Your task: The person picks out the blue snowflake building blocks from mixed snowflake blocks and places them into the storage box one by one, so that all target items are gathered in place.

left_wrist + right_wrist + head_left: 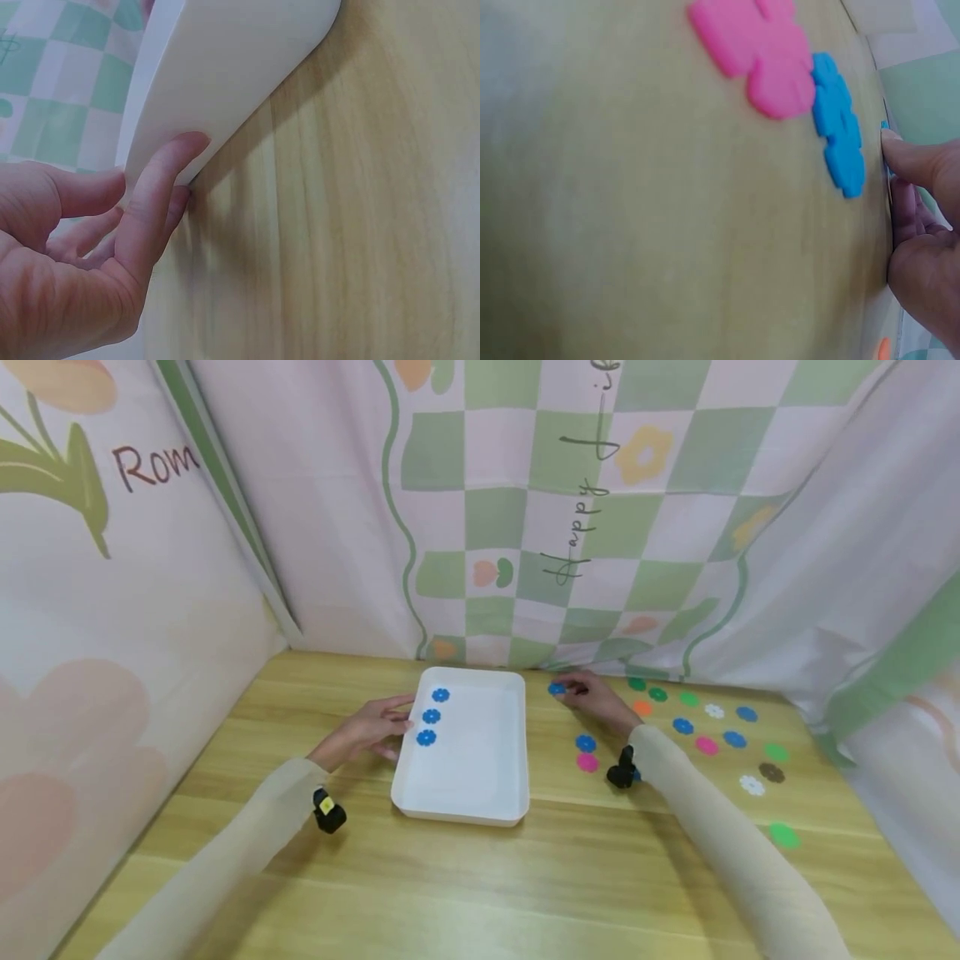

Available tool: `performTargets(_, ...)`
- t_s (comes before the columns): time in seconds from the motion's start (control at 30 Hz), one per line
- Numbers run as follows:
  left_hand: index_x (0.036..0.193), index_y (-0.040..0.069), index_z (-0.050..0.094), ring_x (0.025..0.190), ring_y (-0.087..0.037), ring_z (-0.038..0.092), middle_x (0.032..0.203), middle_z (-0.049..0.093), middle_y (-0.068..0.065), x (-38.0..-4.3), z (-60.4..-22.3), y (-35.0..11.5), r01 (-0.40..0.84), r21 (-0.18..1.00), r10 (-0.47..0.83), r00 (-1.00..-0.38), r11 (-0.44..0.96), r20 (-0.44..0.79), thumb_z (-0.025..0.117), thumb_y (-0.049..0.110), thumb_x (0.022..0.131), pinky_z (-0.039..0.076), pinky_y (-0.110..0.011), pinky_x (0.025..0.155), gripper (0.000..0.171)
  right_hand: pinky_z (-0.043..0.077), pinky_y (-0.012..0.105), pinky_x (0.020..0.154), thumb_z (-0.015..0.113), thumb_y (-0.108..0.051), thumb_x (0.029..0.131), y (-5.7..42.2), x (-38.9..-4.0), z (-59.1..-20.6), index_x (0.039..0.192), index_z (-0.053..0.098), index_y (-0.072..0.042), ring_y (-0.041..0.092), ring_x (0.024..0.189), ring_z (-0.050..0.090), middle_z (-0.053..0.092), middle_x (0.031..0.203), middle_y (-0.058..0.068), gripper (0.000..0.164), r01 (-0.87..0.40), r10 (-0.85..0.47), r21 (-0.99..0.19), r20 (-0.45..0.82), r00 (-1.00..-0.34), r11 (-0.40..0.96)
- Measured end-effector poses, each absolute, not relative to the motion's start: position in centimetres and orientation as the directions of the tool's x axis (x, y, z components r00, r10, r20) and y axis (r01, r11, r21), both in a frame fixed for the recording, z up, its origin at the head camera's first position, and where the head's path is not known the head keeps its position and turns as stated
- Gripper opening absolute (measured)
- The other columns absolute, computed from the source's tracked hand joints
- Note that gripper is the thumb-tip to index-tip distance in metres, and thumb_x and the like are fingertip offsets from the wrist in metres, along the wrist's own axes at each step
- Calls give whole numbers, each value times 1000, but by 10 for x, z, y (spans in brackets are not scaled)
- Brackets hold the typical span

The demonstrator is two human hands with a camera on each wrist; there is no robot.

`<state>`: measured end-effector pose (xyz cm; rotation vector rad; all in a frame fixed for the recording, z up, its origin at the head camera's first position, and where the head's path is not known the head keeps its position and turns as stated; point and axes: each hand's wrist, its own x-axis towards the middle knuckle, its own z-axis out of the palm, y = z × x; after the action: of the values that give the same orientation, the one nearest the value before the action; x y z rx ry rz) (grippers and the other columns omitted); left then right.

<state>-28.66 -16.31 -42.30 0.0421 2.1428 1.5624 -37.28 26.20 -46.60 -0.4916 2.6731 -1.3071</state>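
Observation:
My left hand (pixel 367 727) holds the left side of the white tray (pixel 472 793). In the left wrist view, one digit meets the rim and another finger lies along the outer wall. Three blue flower-shaped discs (pixel 431 716) form a column inside the tray, along its left side. Right of the tray, near the back of the table, my right hand (pixel 596 697) pinches another blue flower-shaped disc (pixel 556 689) between thumb and finger. Only a sliver of that disc shows in the right wrist view. Nearer me lie a blue disc (pixel 586 743) and a pink disc (pixel 587 763).
Several more flower discs are scattered over the right of the wooden table (pixel 450 885), among them a brown one (pixel 771 772), an orange one (pixel 642 707) and a white one (pixel 752 785). A checked curtain (pixel 562 527) hangs right behind the table.

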Motion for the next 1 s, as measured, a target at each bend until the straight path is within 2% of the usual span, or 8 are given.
performTargets(0.17,167,14,27,140,-44,52,164,36,-28,-287,-424,-167,-250,901,298,-883,354,-362,52,6,109,68,-34,70,63,50,38,100,65,-11,104,258,-374,-469,140,60,5,36,116,57,55,134,27,40,-236,-345,-791,34,-938,565)
performTargets(0.3,166,12,28,141,-44,52,163,37,-28,-288,-424,-167,-236,904,312,-882,356,-353,53,5,109,68,-33,69,63,50,38,98,64,-9,104,256,-371,-466,138,60,9,36,113,57,57,130,29,38,-262,-351,-773,55,-935,578)
performTargets(0.57,166,16,29,140,-43,53,163,39,-26,-286,-420,-167,-256,896,284,-885,362,-368,55,5,108,67,-32,68,65,49,44,98,65,-5,103,250,-370,-457,132,56,13,41,111,56,58,122,31,35,-301,-367,-772,94,-925,560)
performTargets(0.8,167,15,28,140,-43,53,163,38,-27,-287,-419,-165,-247,896,293,-884,369,-364,54,6,108,67,-33,69,64,50,37,94,67,-3,101,250,-372,-456,131,57,10,35,107,57,61,120,27,34,-273,-323,-746,83,-943,607)
performTargets(0.9,166,14,28,140,-44,53,162,39,-28,-289,-422,-164,-246,900,303,-881,361,-363,54,6,108,68,-33,69,64,55,38,92,69,-1,99,252,-373,-455,126,62,9,35,104,61,66,116,27,30,-284,-309,-731,105,-945,621)
performTargets(1.0,167,12,27,140,-45,53,162,39,-30,-290,-425,-163,-243,908,323,-877,341,-356,54,6,109,68,-35,72,64,63,33,82,70,2,97,255,-374,-452,120,66,11,30,91,69,71,106,28,24,-290,-302,-731,120,-946,617)
